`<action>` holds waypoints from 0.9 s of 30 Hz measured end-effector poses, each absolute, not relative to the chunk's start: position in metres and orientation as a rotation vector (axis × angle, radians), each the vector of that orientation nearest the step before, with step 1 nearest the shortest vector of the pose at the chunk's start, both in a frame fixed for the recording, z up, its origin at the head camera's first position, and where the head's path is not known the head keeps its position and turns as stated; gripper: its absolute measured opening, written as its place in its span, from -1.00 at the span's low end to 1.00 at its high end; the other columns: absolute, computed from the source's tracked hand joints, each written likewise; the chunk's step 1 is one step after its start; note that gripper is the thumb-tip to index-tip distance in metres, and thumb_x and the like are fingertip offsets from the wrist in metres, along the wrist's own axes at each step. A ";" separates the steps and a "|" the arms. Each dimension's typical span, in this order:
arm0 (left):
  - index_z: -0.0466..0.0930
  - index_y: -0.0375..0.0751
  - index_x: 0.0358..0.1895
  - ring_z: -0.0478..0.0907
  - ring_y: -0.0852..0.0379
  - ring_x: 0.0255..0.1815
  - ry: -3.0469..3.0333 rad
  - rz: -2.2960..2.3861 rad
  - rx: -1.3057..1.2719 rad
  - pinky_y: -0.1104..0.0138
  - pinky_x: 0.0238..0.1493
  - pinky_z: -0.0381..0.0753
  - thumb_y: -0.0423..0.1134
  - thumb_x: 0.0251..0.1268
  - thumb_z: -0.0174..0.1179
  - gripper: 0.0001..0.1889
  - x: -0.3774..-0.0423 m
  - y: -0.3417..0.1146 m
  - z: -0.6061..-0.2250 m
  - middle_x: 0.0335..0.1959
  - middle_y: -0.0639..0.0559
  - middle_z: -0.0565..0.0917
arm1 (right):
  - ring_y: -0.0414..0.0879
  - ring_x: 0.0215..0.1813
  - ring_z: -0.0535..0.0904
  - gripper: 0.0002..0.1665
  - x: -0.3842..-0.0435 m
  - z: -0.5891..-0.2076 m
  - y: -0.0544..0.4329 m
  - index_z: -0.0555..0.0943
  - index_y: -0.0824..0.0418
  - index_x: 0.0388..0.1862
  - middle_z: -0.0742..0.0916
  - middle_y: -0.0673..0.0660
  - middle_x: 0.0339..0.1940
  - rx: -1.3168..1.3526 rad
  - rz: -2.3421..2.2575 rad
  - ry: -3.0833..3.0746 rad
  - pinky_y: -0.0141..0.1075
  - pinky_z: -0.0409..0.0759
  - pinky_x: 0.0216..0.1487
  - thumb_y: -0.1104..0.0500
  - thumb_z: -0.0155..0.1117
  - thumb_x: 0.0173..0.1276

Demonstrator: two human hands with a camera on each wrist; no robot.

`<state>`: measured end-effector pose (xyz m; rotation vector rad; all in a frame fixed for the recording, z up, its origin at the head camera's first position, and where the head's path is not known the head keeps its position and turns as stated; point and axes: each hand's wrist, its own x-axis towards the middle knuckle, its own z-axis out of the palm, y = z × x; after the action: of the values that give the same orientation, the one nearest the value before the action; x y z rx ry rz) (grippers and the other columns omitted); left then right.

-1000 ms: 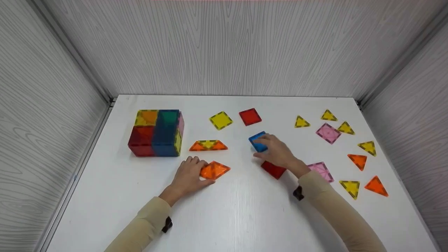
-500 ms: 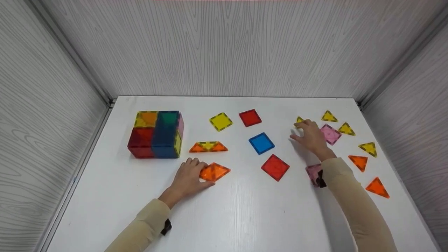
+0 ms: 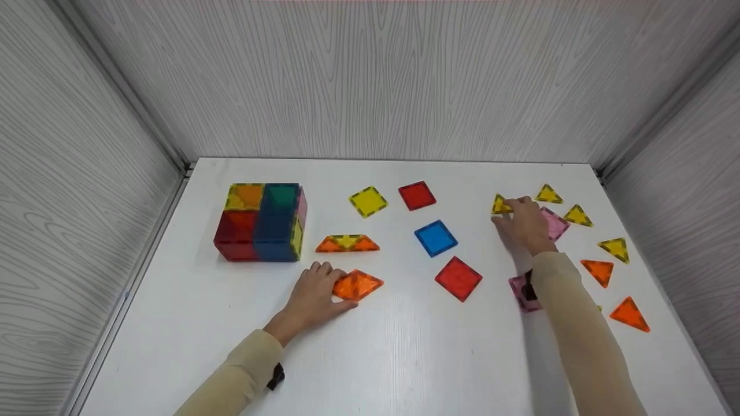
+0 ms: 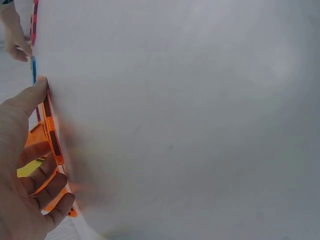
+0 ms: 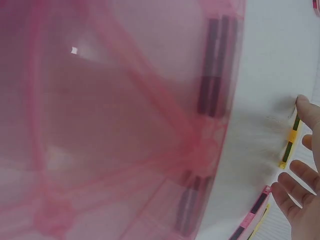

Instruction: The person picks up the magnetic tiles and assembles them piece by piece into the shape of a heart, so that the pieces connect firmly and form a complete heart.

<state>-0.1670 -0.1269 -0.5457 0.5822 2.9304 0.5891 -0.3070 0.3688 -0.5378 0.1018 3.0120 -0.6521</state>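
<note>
My left hand (image 3: 312, 296) rests around the left side of a raised orange piece of triangular magnetic tiles (image 3: 361, 283). In the left wrist view, the thumb touches one end of the orange tiles (image 4: 52, 131) and the bent fingers lie along the other. My right hand (image 3: 529, 224) is at a small yellow triangle tile (image 3: 498, 204) lying flat, index finger over its right side and thumb by its lower edge. The right wrist view has the yellow tile (image 5: 289, 145) between thumb and fingers, without a clear pinch. A pink square tile (image 3: 556, 222) is partly hidden by this hand.
A block of coloured tiles (image 3: 260, 225) stands at the left. An orange and yellow piece (image 3: 347, 243), a blue square (image 3: 436, 238) and red squares (image 3: 458, 278) are mid-table. Another pink tile (image 3: 520, 293) lies under the right wrist. Several triangles (image 3: 630, 315) are at the right.
My right hand has left the blue square and moved right and back to the yellow triangle, its fingers now closer to it. My left hand stays at the orange piece.
</note>
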 end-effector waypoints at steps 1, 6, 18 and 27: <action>0.62 -0.15 0.26 0.41 -0.02 0.02 2.929 0.587 0.583 0.12 0.07 0.53 0.29 0.19 0.47 -0.28 -0.167 -0.127 -0.546 -0.06 -0.09 0.58 | 0.45 0.51 0.30 -0.24 -0.308 -0.538 0.369 0.42 0.26 0.55 0.35 0.51 0.56 0.115 -0.661 3.000 0.43 0.30 0.52 -0.14 0.27 0.56; 0.62 -0.15 0.25 0.42 -0.02 0.02 2.933 0.580 0.585 0.12 0.07 0.53 0.29 0.19 0.47 -0.27 -0.167 -0.126 -0.545 -0.06 -0.09 0.58 | 0.44 0.55 0.26 -0.12 -0.312 -0.537 0.364 0.35 0.22 0.62 0.33 0.46 0.60 0.200 -0.716 2.920 0.45 0.26 0.54 -0.27 0.23 0.54; 0.62 -0.16 0.27 0.40 -0.03 0.02 2.932 0.581 0.576 0.11 0.08 0.51 0.29 0.20 0.46 -0.27 -0.166 -0.127 -0.547 -0.04 -0.09 0.57 | 0.35 0.40 0.37 -0.24 -0.310 -0.534 0.360 0.48 0.23 0.54 0.47 0.37 0.48 0.212 -0.775 2.910 0.39 0.33 0.52 -0.17 0.27 0.55; 0.62 -0.14 0.26 0.41 -0.03 0.02 2.940 0.586 0.607 0.12 0.06 0.50 0.30 0.21 0.44 -0.28 -0.166 -0.130 -0.550 -0.04 -0.10 0.58 | 0.42 0.38 0.43 -0.35 -0.284 -0.530 0.365 0.58 0.22 0.44 0.53 0.43 0.42 0.046 -0.638 3.018 0.36 0.45 0.41 -0.11 0.30 0.52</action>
<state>-0.1664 -0.1297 -0.5496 0.6071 2.9404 0.5861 -0.2841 0.3652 -0.5301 0.0458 3.0180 -0.6378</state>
